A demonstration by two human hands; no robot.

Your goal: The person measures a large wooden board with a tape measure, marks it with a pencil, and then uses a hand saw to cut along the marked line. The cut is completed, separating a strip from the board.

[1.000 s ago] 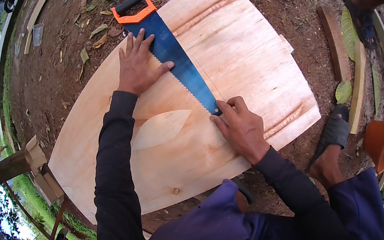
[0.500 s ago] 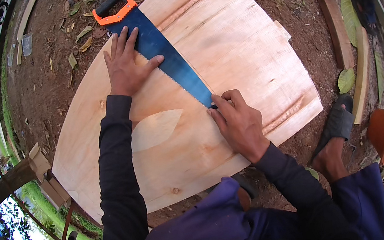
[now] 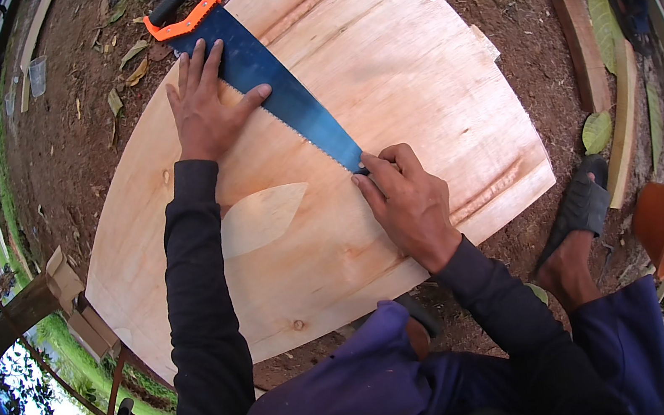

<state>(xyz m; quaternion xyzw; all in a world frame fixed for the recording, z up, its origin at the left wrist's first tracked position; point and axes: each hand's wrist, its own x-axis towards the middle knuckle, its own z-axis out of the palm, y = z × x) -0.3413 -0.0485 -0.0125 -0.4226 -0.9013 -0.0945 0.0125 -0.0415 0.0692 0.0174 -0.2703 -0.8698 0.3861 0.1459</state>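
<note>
A handsaw (image 3: 303,110) with an orange and black handle and a blue blade lies flat across a pale plywood sheet (image 3: 425,84) on the ground, handle toward the far left corner. My left hand (image 3: 209,114) rests with fingers spread on the blade and the wood beside its toothed edge. Closer to me, my right hand (image 3: 412,205) grips the narrow tip of the blade between curled fingers and thumb, resting on the sheet.
Timber strips (image 3: 576,41), large leaves (image 3: 597,132) and an orange-brown pot (image 3: 661,225) lie at right. My sandalled foot (image 3: 574,207) is beside the sheet; another person's foot (image 3: 626,5) is at far right. Cardboard (image 3: 69,278) and a post (image 3: 12,316) are at left.
The saw and both my hands have shifted slightly up and left over the sheet. The whole view has shifted a little too. Both hands keep their hold and posture.
</note>
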